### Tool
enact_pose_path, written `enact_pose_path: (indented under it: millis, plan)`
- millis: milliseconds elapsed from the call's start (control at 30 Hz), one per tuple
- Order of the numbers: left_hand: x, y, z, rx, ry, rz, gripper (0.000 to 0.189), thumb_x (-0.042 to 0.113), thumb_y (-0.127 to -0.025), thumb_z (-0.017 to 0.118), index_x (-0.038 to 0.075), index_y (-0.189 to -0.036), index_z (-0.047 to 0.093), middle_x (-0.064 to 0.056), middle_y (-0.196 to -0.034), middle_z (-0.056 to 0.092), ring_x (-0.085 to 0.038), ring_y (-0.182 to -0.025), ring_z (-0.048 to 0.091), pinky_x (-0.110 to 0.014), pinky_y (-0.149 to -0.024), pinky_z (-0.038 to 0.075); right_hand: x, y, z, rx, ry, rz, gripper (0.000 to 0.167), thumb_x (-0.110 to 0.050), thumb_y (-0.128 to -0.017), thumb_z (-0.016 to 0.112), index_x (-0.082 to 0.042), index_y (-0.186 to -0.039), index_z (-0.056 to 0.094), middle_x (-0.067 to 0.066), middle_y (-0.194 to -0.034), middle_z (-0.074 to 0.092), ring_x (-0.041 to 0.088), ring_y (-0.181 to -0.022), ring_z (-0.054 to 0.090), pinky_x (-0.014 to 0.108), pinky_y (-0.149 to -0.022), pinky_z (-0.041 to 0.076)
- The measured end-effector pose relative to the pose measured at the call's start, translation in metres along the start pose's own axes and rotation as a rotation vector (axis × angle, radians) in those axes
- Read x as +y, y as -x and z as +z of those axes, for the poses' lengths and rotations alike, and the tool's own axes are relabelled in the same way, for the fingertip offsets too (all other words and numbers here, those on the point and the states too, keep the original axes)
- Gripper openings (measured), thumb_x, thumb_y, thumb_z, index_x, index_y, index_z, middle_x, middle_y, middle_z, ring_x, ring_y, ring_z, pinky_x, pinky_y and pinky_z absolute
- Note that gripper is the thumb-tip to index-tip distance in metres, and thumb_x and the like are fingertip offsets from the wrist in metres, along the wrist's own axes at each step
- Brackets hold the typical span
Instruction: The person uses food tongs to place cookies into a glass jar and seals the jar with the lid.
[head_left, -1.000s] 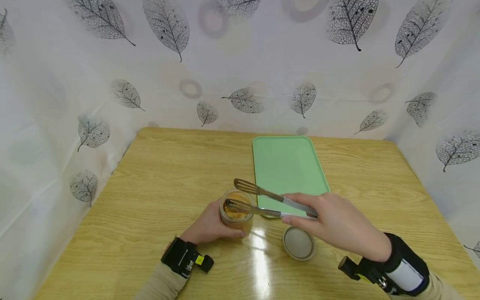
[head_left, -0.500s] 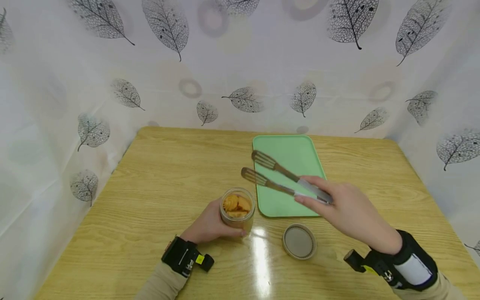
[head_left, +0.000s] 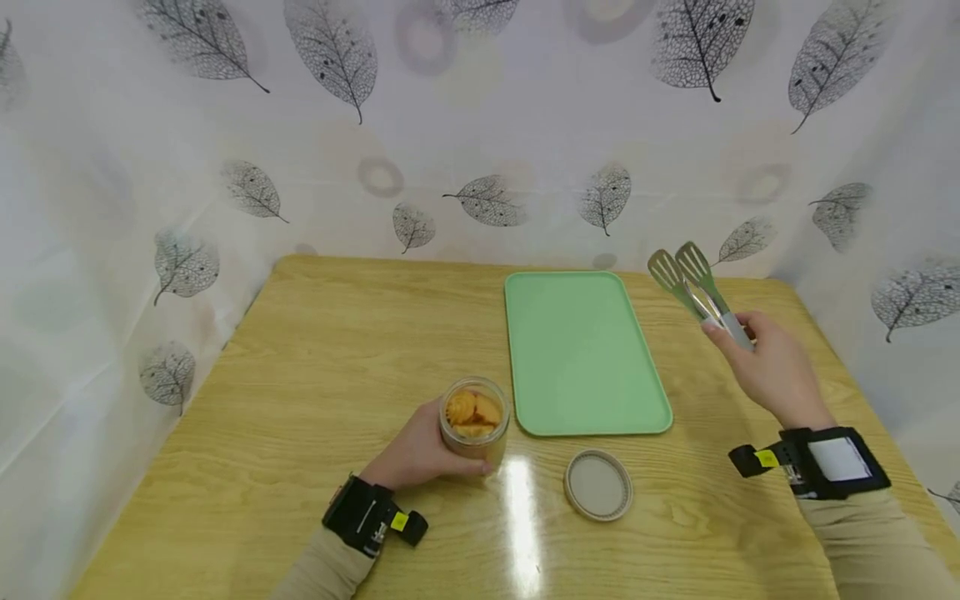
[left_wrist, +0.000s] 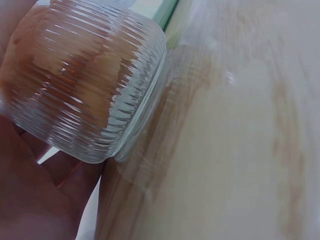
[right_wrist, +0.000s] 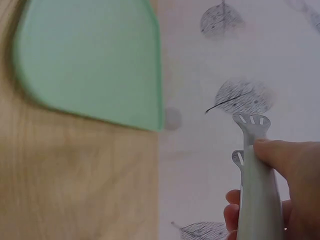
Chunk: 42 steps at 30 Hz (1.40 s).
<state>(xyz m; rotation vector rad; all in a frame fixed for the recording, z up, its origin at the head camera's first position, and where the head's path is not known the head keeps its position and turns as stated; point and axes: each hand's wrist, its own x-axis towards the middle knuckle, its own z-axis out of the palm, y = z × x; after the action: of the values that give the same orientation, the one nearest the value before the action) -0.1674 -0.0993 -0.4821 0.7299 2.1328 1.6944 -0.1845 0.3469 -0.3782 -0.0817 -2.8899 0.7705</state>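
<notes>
My left hand (head_left: 420, 450) holds a glass jar (head_left: 493, 450) from its left side, fingers and thumb around it. Orange-brown food pieces (head_left: 472, 410) sit inside the jar, whose mouth has no lid on it. Ribbed glass shows close up in the left wrist view, with the jar's base near the wooden surface. My right hand (head_left: 776, 367) grips a pair of tongs (head_left: 731, 321) by the pale handles, raised over the table's right side. Two slotted tips (head_left: 678, 265) point up and away, slightly apart, with nothing between them.
A green tray (head_left: 588, 358) lies on the wooden table (head_left: 360, 325) between the jar and the tongs. In front of the tray is a round lid (head_left: 598, 485). A leaf-patterned curtain (head_left: 525, 108) stands behind the table and at both sides.
My right hand has carried the tongs away from the jar's mouth, across the tray to the far right, turning the tips upward. My left hand and the jar have stayed put.
</notes>
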Motion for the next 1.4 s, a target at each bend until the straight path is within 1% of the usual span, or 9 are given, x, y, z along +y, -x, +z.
enact_pose_path:
  millis: [133, 300, 500, 867, 967, 1067, 1167, 1267, 1400]
  plan:
    - [0.001, 0.0, 0.0, 0.002, -0.006, 0.004, 0.082, 0.018, -0.071, 0.096, 0.025, -0.141, 0.054, 0.009, -0.126, 0.065, -0.012, -0.119, 0.06, -0.038, -0.106, 0.045, 0.034, -0.001, 0.019, -0.075, 0.059, 0.049, 0.072, -0.05, -0.106, 0.049, 0.018, -0.129, 0.052, 0.032, -0.103, 0.061, 0.035, -0.075, 0.058, 0.038, -0.054, 0.044]
    - [0.0, 0.0, 0.0, 0.003, -0.006, -0.003, 0.083, 0.019, -0.071, 0.096, 0.026, -0.142, 0.054, 0.009, -0.127, 0.065, -0.011, -0.12, 0.059, -0.038, -0.106, 0.044, 0.055, 0.003, 0.036, -0.112, 0.099, 0.098, 0.073, -0.054, -0.104, 0.049, 0.015, -0.127, 0.055, 0.03, -0.102, 0.063, 0.036, -0.078, 0.06, 0.04, -0.056, 0.045]
    - [-0.002, 0.0, 0.001, 0.003, -0.003, -0.006, 0.084, 0.02, -0.071, 0.096, 0.027, -0.142, 0.053, 0.009, -0.128, 0.065, -0.012, -0.12, 0.059, -0.038, -0.106, 0.044, 0.062, 0.009, 0.046, -0.117, 0.107, 0.109, 0.074, -0.054, -0.104, 0.049, 0.016, -0.128, 0.054, 0.034, -0.108, 0.062, 0.04, -0.083, 0.061, 0.047, -0.059, 0.048]
    - [0.0, 0.0, 0.001, 0.003, 0.0, -0.007, 0.083, 0.014, -0.071, 0.095, 0.026, -0.142, 0.053, 0.008, -0.127, 0.065, -0.012, -0.12, 0.059, -0.039, -0.106, 0.044, 0.067, 0.01, 0.053, -0.107, 0.143, 0.095, 0.074, -0.054, -0.102, 0.054, 0.015, -0.129, 0.052, 0.036, -0.106, 0.062, 0.042, -0.081, 0.063, 0.043, -0.055, 0.047]
    - [0.001, 0.0, 0.001, 0.004, -0.001, -0.015, 0.082, 0.015, -0.071, 0.096, 0.026, -0.141, 0.054, 0.008, -0.127, 0.065, -0.012, -0.12, 0.059, -0.039, -0.106, 0.044, 0.063, 0.01, 0.053, -0.099, 0.162, 0.098, 0.078, -0.055, -0.101, 0.055, 0.016, -0.135, 0.048, 0.039, -0.112, 0.054, 0.048, -0.091, 0.057, 0.049, -0.059, 0.047]
    - [0.001, 0.0, 0.001, 0.002, -0.001, -0.024, 0.082, 0.017, -0.071, 0.096, 0.026, -0.142, 0.054, 0.008, -0.127, 0.065, -0.011, -0.12, 0.059, -0.039, -0.106, 0.044, 0.045, 0.012, 0.049, -0.061, 0.186, 0.033, 0.084, -0.055, -0.099, 0.059, 0.016, -0.142, 0.042, 0.044, -0.124, 0.042, 0.059, -0.109, 0.043, 0.064, -0.074, 0.044]
    - [0.002, 0.001, 0.0, 0.002, -0.007, -0.028, 0.083, 0.02, -0.071, 0.096, 0.026, -0.142, 0.053, 0.009, -0.128, 0.064, -0.011, -0.121, 0.059, -0.039, -0.107, 0.044, 0.003, 0.019, 0.045, -0.064, 0.206, -0.151, 0.086, -0.054, -0.095, 0.066, 0.011, -0.146, 0.042, 0.042, -0.133, 0.04, 0.063, -0.119, 0.035, 0.073, -0.088, 0.038]
    - [0.002, 0.001, 0.0, 0.003, -0.012, -0.025, 0.084, 0.021, -0.07, 0.097, 0.026, -0.142, 0.053, 0.009, -0.129, 0.064, -0.012, -0.121, 0.059, -0.04, -0.107, 0.044, -0.049, 0.037, 0.044, -0.213, 0.18, -0.354, 0.085, -0.058, -0.09, 0.071, -0.003, -0.15, 0.046, 0.032, -0.137, 0.047, 0.053, -0.119, 0.046, 0.067, -0.088, 0.046]
    - [0.0, 0.0, 0.001, 0.001, -0.014, -0.017, 0.085, 0.02, -0.071, 0.097, 0.027, -0.143, 0.053, 0.009, -0.129, 0.064, -0.013, -0.122, 0.058, -0.039, -0.107, 0.043, -0.1, 0.066, 0.054, -0.482, 0.17, -0.525, 0.08, -0.053, -0.083, 0.081, -0.023, -0.15, 0.051, 0.019, -0.141, 0.05, 0.04, -0.116, 0.056, 0.044, -0.07, 0.056]
